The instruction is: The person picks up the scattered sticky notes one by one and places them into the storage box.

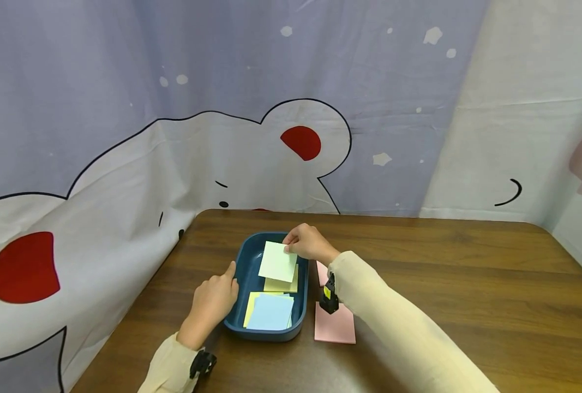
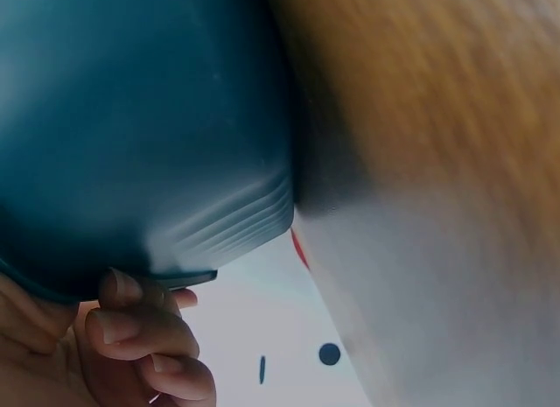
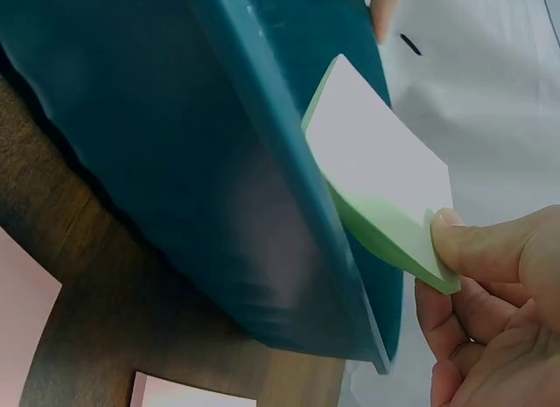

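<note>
My right hand [image 1: 310, 244] pinches a pale green sticky-note pad [image 1: 276, 261] by one corner, thumb on top and fingers below. The pad is held tilted over the far part of a dark blue tray [image 1: 266, 336]; in the right wrist view the green pad [image 3: 385, 153] shows its thick green edge beside the tray's rim. At the tray's left side, my left hand [image 1: 213, 299] holds the rim, its fingers [image 2: 144, 335] curled at the edge. Inside, a yellow pad [image 1: 292, 285] lies partly hidden under the green one. Nearer me, a light blue pad [image 1: 270, 313] overlaps other yellow and pale notes.
Right of the tray, a pink pad [image 1: 337, 328] lies on the brown wooden table [image 1: 448, 273]. Another pink pad [image 1: 322, 273] beyond it is mostly hidden by my right wrist. A printed curtain [image 1: 222, 158] hangs behind and along the table's left side.
</note>
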